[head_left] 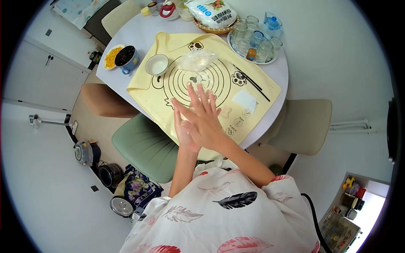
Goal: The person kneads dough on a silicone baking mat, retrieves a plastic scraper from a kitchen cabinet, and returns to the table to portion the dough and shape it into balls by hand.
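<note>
My right hand [205,118] lies across my left hand [184,135], palm toward palm, above the near part of a yellow kneading mat [177,44]. The right fingers are stretched out and spread. Beneath them, the left hand is partly covered, with its visible fingers extended. Whether anything lies between the palms is hidden. Beyond my fingertips a clear plastic bag [196,60] with something whitish inside rests on the mat's printed rings. A white bowl [157,65] stands left of it. To the right are black chopsticks [252,80] and a white square sheet [244,100].
At the table's left are a blue pot [128,61] with dark contents and a plate of yellow food [111,57]. A tray of glasses [265,51], a blue pitcher [272,25] and a basket [211,29] stand at the back. Chairs [145,145] surround the table.
</note>
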`<move>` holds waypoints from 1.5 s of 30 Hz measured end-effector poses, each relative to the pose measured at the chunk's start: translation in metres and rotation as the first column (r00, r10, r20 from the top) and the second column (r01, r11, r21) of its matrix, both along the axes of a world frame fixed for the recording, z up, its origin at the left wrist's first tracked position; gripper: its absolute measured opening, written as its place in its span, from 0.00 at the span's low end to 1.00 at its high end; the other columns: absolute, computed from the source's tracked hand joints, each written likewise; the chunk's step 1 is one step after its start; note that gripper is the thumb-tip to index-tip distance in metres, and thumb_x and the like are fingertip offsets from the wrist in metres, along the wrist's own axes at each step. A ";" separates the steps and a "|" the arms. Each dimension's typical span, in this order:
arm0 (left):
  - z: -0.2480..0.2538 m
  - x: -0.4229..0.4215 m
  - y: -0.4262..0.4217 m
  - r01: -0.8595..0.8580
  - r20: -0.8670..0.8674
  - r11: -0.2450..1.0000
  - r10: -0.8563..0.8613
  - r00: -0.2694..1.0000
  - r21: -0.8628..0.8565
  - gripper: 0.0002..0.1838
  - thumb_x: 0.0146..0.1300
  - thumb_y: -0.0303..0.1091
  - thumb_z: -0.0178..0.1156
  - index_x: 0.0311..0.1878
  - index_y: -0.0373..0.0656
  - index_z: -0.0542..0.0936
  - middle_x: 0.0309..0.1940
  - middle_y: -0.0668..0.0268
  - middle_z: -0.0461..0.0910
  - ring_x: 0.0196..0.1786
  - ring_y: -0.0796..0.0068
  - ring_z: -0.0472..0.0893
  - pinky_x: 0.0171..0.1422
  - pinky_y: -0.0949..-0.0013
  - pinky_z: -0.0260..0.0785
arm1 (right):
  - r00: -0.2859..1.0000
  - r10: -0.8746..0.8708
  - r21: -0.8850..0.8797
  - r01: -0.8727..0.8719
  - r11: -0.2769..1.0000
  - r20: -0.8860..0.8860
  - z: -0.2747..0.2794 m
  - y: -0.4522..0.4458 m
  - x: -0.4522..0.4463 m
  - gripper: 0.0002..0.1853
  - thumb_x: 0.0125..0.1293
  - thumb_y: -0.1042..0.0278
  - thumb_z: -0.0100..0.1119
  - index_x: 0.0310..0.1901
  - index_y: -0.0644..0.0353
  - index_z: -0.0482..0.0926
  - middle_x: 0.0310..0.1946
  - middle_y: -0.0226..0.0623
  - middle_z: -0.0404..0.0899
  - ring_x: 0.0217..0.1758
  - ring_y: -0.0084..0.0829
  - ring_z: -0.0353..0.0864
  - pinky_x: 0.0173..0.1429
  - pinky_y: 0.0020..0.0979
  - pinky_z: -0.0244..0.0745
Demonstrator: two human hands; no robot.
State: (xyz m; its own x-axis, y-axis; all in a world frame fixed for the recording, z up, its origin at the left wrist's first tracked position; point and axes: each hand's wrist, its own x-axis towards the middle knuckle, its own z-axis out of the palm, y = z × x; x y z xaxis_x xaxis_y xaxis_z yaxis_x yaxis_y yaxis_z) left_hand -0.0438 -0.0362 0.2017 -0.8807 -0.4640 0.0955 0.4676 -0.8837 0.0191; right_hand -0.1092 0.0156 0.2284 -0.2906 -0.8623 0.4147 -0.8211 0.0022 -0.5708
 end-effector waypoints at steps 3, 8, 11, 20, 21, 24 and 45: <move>0.021 0.005 -0.004 -0.029 0.194 0.999 0.023 0.981 0.030 0.35 0.65 0.56 0.40 0.69 0.45 0.52 0.68 0.60 0.53 0.69 0.63 0.56 0.70 0.60 0.50 | 0.999 -0.017 0.027 0.018 0.999 -0.052 0.007 0.008 -0.007 0.27 0.67 0.46 0.36 0.66 0.41 0.60 0.70 0.48 0.41 0.73 0.55 0.34 0.69 0.58 0.27; 0.022 0.004 -0.015 -0.177 0.052 0.971 0.171 0.984 0.162 0.33 0.66 0.52 0.40 0.68 0.43 0.53 0.69 0.57 0.50 0.70 0.61 0.53 0.73 0.58 0.48 | 0.949 0.091 -0.342 0.018 0.939 0.301 0.009 0.020 -0.021 0.34 0.67 0.45 0.35 0.67 0.62 0.52 0.69 0.54 0.41 0.72 0.55 0.36 0.71 0.51 0.32; 0.030 0.001 -0.009 -0.128 0.155 0.991 0.120 0.981 0.041 0.33 0.65 0.53 0.40 0.68 0.43 0.55 0.68 0.57 0.54 0.70 0.62 0.55 0.72 0.59 0.49 | 0.962 0.029 -0.422 0.092 0.902 0.273 0.002 0.007 -0.032 0.35 0.67 0.47 0.35 0.67 0.66 0.49 0.69 0.53 0.41 0.72 0.54 0.37 0.71 0.49 0.33; 0.034 0.000 0.011 -0.179 0.383 0.860 0.387 0.839 -0.479 0.34 0.67 0.59 0.32 0.70 0.48 0.51 0.68 0.66 0.53 0.69 0.70 0.54 0.71 0.67 0.45 | 0.953 -0.076 -0.122 0.117 0.986 0.295 0.015 -0.021 0.018 0.34 0.66 0.48 0.33 0.69 0.60 0.47 0.70 0.53 0.41 0.73 0.53 0.36 0.70 0.54 0.31; 0.037 0.001 0.008 -0.216 0.306 0.786 0.455 0.836 -0.579 0.35 0.68 0.58 0.30 0.71 0.46 0.48 0.71 0.66 0.47 0.71 0.69 0.50 0.73 0.66 0.40 | 0.952 -0.072 -0.121 0.113 0.986 0.296 0.010 -0.016 0.025 0.34 0.66 0.48 0.33 0.69 0.60 0.47 0.70 0.53 0.41 0.73 0.53 0.36 0.70 0.54 0.31; 0.027 -0.001 -0.009 -0.281 0.368 0.868 0.440 0.819 -0.411 0.33 0.68 0.58 0.30 0.71 0.49 0.49 0.70 0.66 0.50 0.70 0.70 0.52 0.72 0.67 0.42 | 0.931 0.021 -0.193 0.054 0.980 0.365 0.008 0.000 0.044 0.34 0.67 0.47 0.31 0.69 0.60 0.49 0.69 0.52 0.43 0.73 0.52 0.37 0.70 0.55 0.34; 0.048 0.004 0.021 -0.211 0.355 0.767 0.497 0.792 -0.606 0.39 0.64 0.65 0.26 0.71 0.49 0.43 0.72 0.65 0.40 0.74 0.66 0.42 0.74 0.59 0.36 | 0.923 0.182 -0.262 -0.094 0.961 0.339 0.008 0.001 0.014 0.38 0.67 0.38 0.23 0.69 0.59 0.47 0.71 0.43 0.39 0.74 0.44 0.33 0.71 0.50 0.26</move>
